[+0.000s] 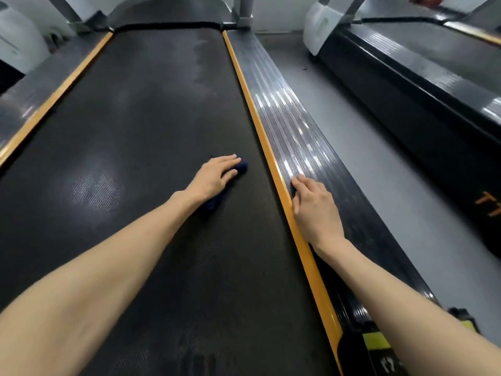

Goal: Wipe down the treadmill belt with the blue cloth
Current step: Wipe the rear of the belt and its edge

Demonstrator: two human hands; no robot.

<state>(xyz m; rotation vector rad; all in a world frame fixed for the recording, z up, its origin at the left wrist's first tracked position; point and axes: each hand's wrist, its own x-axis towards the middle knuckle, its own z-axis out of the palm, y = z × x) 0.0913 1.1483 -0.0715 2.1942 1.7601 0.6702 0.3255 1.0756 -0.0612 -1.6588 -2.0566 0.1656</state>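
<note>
Right of centre in the head view, my left hand (217, 176) lies flat on the blue cloth (243, 167), fingers (230, 159) straight and pressing it onto the treadmill belt (149, 118) — nothing curled round it, only weight from above. The cloth is bunched small; dark folds show past the fingertips and under the wrist. It sits at mid-frame, near the orange strip (260, 123) along the belt's right edge. My right hand (315, 210) rests on the ribbed side rail (306, 137) just beyond that strip, fingers relaxed and holding nothing, apparently as a brace.

Toward the top of the frame the belt shows a pale, streaky patch; I cannot tell which parts are already clean, but I judge that much wiping remains. The risks I see: with no grip on the cloth, a quick stroke could leave it behind or roll it up; the belt might creep under a hard push; and a longer reach could slide the bracing hand along the glossy rail.
</note>
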